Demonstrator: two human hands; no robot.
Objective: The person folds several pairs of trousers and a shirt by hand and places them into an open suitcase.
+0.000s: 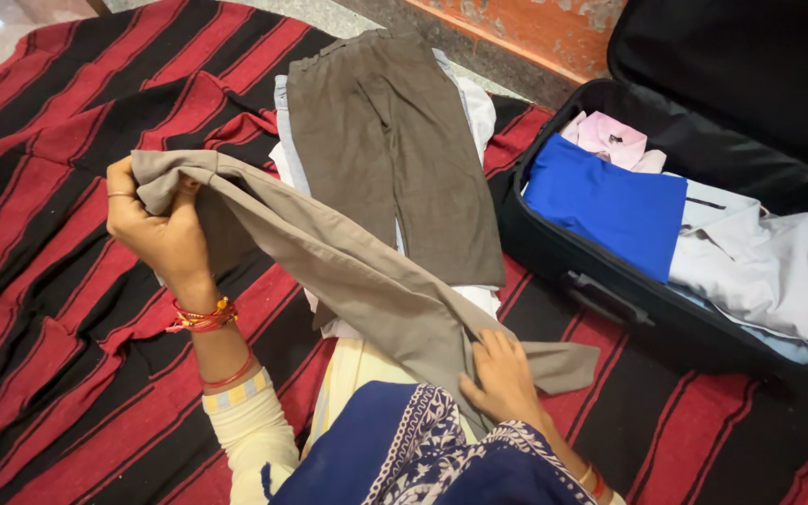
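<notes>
My left hand (156, 229) is raised and closed on one end of a grey-beige pair of trousers (348, 271). The cloth stretches diagonally down to my right hand (502, 379), which grips its other end near my lap. Beyond it a darker brown pair of trousers (395, 150) lies flat on a small stack of light clothes (477, 105).
A red-and-black striped blanket (49, 187) covers the floor. An open black suitcase (554, 248) at the right holds a blue folded garment (610, 206), a pink shirt (610, 138) and pale shirts (750, 262). Its lid (741, 65) leans against an orange wall (526, 28).
</notes>
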